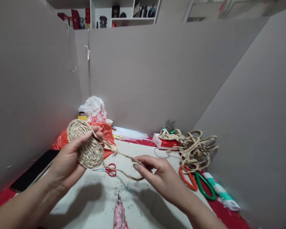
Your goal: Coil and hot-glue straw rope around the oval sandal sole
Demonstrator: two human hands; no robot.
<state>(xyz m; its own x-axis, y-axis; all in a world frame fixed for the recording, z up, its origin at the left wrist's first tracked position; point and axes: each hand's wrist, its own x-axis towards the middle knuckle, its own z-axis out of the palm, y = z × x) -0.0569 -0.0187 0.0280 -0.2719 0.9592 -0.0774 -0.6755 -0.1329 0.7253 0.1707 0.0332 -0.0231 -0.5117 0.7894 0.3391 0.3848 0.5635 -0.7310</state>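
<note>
My left hand (70, 160) grips a flat coiled disc of braided jute rope (87, 144), held up on edge above the white work surface (90, 200). A loose tail of the same rope (124, 156) runs from the disc to my right hand (157, 173), whose fingertips pinch it. Small red-handled scissors (108, 170) lie on the surface below the rope. A pink glue gun (119, 214) pokes up at the bottom edge between my arms.
A tangled pile of braided rope (193, 148) sits at the right over orange and green rings (196, 183), beside a red-white box (164, 143) and a tube (220, 190). A black phone (33, 173) lies at the left. Plastic bags (94, 109) and grey cardboard walls (157, 73) enclose the space.
</note>
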